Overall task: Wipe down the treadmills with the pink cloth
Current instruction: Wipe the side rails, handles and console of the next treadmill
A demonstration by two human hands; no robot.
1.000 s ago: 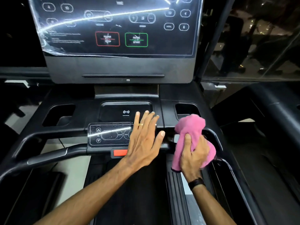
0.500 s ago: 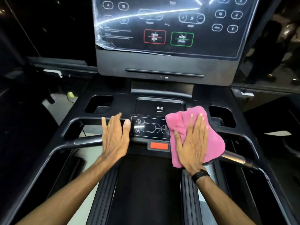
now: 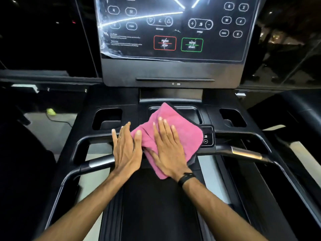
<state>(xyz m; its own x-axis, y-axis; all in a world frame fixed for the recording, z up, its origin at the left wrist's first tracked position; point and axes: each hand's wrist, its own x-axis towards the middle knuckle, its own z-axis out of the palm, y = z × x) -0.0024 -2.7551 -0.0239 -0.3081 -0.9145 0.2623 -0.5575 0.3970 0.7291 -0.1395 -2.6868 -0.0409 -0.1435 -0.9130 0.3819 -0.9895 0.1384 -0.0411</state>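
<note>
The pink cloth (image 3: 184, 134) lies spread over the small control panel (image 3: 207, 136) and centre tray of the black treadmill (image 3: 173, 72). My right hand (image 3: 166, 146) presses flat on the cloth with straight fingers, a black band on its wrist. My left hand (image 3: 126, 148) rests flat on the console's front bar just left of the cloth, fingers straight, its thumb touching the cloth's edge. Most of the control panel is hidden under the cloth.
The big display (image 3: 173, 28), under peeling plastic film, shows red stop and green start buttons. Cup-holder recesses (image 3: 107, 117) (image 3: 232, 117) flank the centre tray. Handrails with silver grips (image 3: 246, 153) run left and right. The black belt (image 3: 156, 206) lies below. A green object (image 3: 50, 111) sits on the floor at left.
My right hand has slid the cloth leftward from the right handrail onto the control panel, now lying flat. My left hand went from the panel to the bar on its left, ending against the cloth.
</note>
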